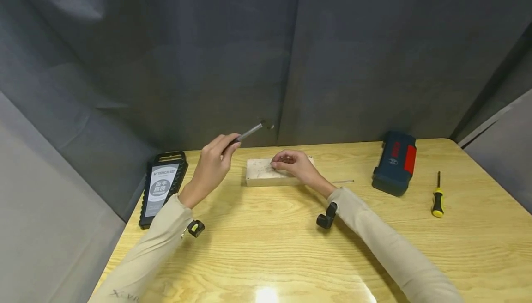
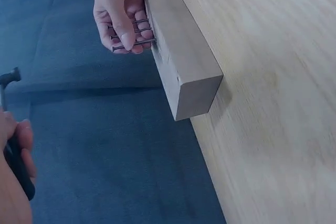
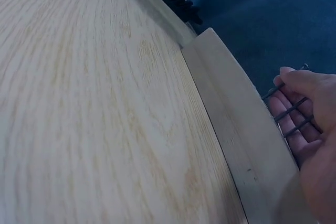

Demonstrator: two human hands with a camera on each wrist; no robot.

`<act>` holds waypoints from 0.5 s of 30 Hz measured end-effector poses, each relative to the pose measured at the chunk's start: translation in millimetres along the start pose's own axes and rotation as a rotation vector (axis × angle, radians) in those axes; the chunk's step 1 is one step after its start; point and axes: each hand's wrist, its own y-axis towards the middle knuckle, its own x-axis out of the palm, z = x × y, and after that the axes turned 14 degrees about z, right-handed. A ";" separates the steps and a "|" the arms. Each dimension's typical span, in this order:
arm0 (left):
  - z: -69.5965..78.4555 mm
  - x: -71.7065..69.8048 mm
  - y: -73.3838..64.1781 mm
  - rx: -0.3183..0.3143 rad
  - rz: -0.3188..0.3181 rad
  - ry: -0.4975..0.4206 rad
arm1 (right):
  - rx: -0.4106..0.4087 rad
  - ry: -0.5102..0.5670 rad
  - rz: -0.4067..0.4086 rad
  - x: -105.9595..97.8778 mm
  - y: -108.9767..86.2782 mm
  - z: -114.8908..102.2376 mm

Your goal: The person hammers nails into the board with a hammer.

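A pale wooden block (image 1: 266,181) lies near the table's back edge. Three dark nails stand in its upper face, side by side. My right hand (image 1: 297,165) is at them, pinching the end nail (image 3: 271,93) between thumb and finger, while the other two nails (image 3: 294,107) stand within the curve of the hand. In my left hand (image 1: 213,162) I grip a hammer (image 1: 251,131) by its dark handle. Its head (image 2: 10,77) is raised to the left of the block, apart from the nails.
A black case with a grey label (image 1: 160,190) lies at the left. Toward the right are a navy and red case (image 1: 392,164) and a yellow and black screwdriver (image 1: 438,199). One loose nail (image 1: 344,181) lies beside the block. Dark cloth (image 1: 216,63) hangs behind the table.
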 end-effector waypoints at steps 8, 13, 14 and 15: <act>-10.1 13.6 -24.9 -0.035 -0.286 0.130 | 0.019 0.004 0.008 0.5 1.4 0.7; -12.5 16.1 -30.1 -0.058 -0.312 0.145 | 0.026 -0.023 0.005 -0.8 1.8 1.0; -11.8 15.6 -29.6 -0.052 -0.309 0.144 | 0.025 -0.025 0.004 -1.2 1.7 1.3; -11.5 15.5 -29.1 -0.047 -0.308 0.142 | 0.024 -0.026 0.003 -1.6 1.6 1.3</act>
